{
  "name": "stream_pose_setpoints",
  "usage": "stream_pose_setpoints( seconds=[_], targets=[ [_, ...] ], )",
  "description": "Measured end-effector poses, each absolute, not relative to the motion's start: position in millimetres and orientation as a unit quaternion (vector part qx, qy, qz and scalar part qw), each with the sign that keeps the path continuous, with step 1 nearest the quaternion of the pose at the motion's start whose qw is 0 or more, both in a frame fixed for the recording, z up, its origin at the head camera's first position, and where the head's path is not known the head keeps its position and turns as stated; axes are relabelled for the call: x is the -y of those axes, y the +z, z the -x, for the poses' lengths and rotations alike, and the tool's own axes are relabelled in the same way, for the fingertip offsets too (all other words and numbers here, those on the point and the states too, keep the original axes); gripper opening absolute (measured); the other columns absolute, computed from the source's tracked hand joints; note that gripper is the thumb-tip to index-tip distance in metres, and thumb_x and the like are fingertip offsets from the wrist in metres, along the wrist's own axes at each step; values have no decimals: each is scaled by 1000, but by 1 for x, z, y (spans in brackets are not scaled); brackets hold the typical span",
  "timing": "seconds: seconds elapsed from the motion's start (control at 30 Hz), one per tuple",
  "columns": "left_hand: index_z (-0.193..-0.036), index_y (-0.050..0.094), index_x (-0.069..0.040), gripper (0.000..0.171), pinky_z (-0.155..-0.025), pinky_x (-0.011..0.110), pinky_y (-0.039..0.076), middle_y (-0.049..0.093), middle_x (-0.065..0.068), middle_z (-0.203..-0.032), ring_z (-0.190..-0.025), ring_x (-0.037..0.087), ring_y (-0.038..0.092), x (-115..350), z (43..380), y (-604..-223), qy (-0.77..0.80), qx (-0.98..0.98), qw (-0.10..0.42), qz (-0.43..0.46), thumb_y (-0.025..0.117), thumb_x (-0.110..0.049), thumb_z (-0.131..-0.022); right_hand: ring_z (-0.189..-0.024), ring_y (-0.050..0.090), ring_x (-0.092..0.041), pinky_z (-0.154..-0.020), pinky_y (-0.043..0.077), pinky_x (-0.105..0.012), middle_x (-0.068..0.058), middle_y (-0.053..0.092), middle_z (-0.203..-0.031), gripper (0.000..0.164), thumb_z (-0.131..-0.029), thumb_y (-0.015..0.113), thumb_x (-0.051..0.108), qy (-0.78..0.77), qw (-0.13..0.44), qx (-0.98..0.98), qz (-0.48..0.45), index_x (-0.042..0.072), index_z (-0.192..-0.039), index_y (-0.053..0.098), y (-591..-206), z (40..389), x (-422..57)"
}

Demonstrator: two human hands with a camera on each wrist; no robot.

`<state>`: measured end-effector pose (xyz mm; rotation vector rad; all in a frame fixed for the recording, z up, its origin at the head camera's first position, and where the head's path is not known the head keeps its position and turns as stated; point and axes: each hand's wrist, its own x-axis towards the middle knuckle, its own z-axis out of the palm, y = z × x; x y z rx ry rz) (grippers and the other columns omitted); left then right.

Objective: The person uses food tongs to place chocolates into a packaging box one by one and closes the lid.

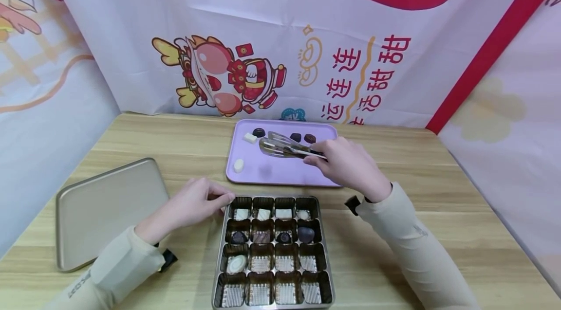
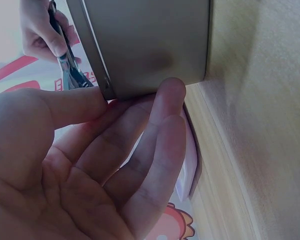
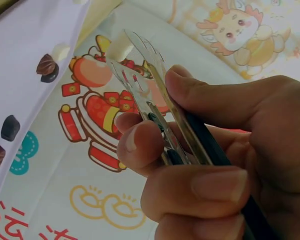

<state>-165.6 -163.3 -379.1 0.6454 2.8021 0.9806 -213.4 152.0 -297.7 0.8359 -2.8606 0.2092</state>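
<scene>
My right hand (image 1: 350, 166) holds a pair of metal tongs (image 1: 285, 147) with dark handles above the purple tray (image 1: 285, 173). In the right wrist view, a white chocolate (image 3: 120, 46) shows at the tong tips (image 3: 135, 42); whether they grip it, I cannot tell. Several dark and white chocolates (image 1: 238, 165) lie on the tray. My left hand (image 1: 195, 205) pinches the far left corner of a metal chocolate tin (image 1: 323, 261), thumb on its rim. Chocolates sit in the tin's two far rows, and one white oval chocolate (image 1: 237, 264) in the third row's left compartment.
A flat metal lid (image 1: 109, 215) lies on the wooden table (image 1: 372, 261) at the left. Printed white fabric (image 1: 263, 18) stands behind the table and along its sides. The tray lies close to the fabric at the back.
</scene>
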Motion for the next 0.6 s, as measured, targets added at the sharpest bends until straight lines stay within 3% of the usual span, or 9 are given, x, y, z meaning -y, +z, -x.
stream_pose_setpoints(
  seconds=[0.2, 0.6],
  targets=[
    [-89, 74, -22, 18, -65, 32, 43, 64, -14, -78, -57, 9, 52, 164, 166, -379, 323, -921, 55, -209, 59, -30, -94, -50, 40, -12, -44, 33, -31, 7, 34, -54, 36, -92, 61, 39, 66, 127, 940, -309, 21, -67, 43, -301, 196, -160],
    [-88, 74, -23, 18, -67, 32, 44, 63, -15, -75, -58, 8, 53, 164, 166, -381, 321, -921, 49, -214, 58, -29, -95, -49, 39, -8, -43, 32, -29, 11, 34, -56, 30, -92, 61, 39, 77, 173, 917, -351, 24, -74, 43, -301, 161, -172]
  ],
)
